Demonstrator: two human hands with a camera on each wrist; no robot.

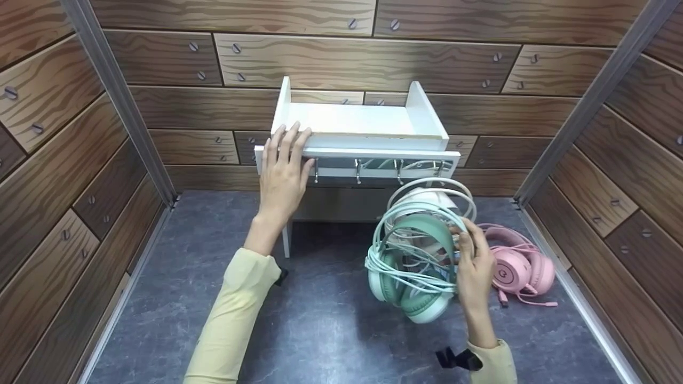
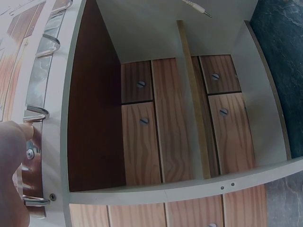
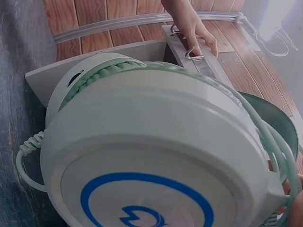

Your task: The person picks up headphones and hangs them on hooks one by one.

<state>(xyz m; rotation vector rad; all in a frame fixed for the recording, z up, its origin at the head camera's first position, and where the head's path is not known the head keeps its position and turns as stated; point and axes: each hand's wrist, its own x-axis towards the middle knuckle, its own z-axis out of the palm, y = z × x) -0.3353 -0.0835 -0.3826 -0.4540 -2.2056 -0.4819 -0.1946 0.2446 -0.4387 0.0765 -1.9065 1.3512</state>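
Note:
My right hand grips a pair of mint-green headphones by the headband side, with a cable wound around them. They hang in front of the right part of a white shelf rack. One ear cup with a blue logo fills the right wrist view. A pale cable loop and a white object show behind the headphones, partly hidden. On the rack's upper left front rests my left hand, fingers lying straight over the edge, thumb beside a metal hook.
Pink headphones with a cable lie on the dark floor to the right. More metal hooks line the rack's front rail. Wood-patterned walls enclose the back and both sides.

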